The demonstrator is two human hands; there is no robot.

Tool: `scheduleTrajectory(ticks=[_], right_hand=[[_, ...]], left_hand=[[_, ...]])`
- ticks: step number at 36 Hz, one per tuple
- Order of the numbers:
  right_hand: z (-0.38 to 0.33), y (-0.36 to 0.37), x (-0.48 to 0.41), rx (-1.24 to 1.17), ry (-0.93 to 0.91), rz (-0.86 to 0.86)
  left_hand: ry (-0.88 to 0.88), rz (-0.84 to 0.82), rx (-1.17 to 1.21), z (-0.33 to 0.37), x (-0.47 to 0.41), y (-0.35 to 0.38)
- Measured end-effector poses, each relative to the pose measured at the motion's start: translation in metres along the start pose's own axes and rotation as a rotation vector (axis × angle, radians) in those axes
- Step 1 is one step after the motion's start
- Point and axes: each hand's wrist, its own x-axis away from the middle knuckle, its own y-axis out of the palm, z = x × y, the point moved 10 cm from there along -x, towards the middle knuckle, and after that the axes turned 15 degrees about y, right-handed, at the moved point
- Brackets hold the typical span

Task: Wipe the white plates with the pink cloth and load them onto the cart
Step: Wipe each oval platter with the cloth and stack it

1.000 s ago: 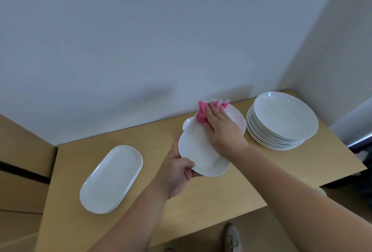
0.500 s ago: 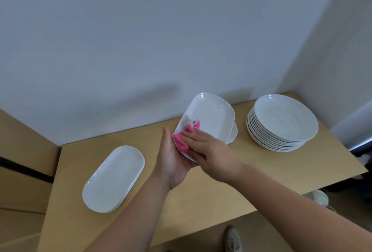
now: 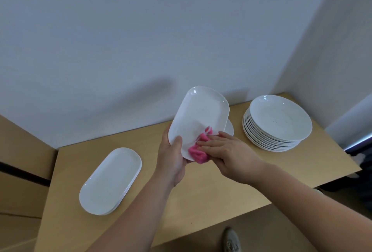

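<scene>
My left hand [image 3: 171,159] grips the lower end of a white oblong plate [image 3: 201,115], held tilted above the wooden table [image 3: 201,195] with its upper face toward me. My right hand [image 3: 227,154] presses a crumpled pink cloth [image 3: 198,151] against the plate's lower right part, fingers laid flat over it. Another white plate [image 3: 230,129] lies on the table, mostly hidden behind the held one. Oblong white plates [image 3: 110,181] lie stacked at the table's left. The cart is not in view.
A stack of several round white plates [image 3: 277,121] stands at the table's right end, against the wall corner. A grey wall rises behind the table. Wooden cabinet fronts [image 3: 18,171] sit to the left. My shoe [image 3: 230,240] shows on the floor below the front edge.
The plate turned over from underside to upper face and tilted upright. My right hand with the cloth went from the plate's far end down to its lower part.
</scene>
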Motion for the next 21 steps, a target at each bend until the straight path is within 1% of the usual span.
scheduleTrajectory(ticks=[4,7,11,13,16,19,21], right_hand=[[0.019,0.004,-0.005,0.051,0.127,0.017],[0.038,0.000,-0.016,0.103,0.231,0.042],[0.081,-0.004,-0.034,0.178,0.386,-0.028],[0.089,-0.005,-0.040,0.199,0.400,-0.042],[0.090,-0.013,-0.049,0.223,0.392,0.020],[0.090,-0.018,-0.061,0.193,0.411,0.019],[0.082,-0.017,-0.066,0.155,0.379,0.030]], left_hand=[[0.021,-0.009,-0.039,0.004,-0.003,0.003],[0.035,-0.024,-0.114,0.007,0.000,0.003],[0.018,-0.065,-0.168,0.003,0.008,0.002],[0.013,-0.069,-0.143,0.002,0.010,0.002],[-0.003,-0.091,-0.109,0.002,0.011,0.003],[-0.021,-0.114,-0.087,0.000,0.012,0.003],[-0.022,-0.103,-0.071,0.000,0.012,0.000]])
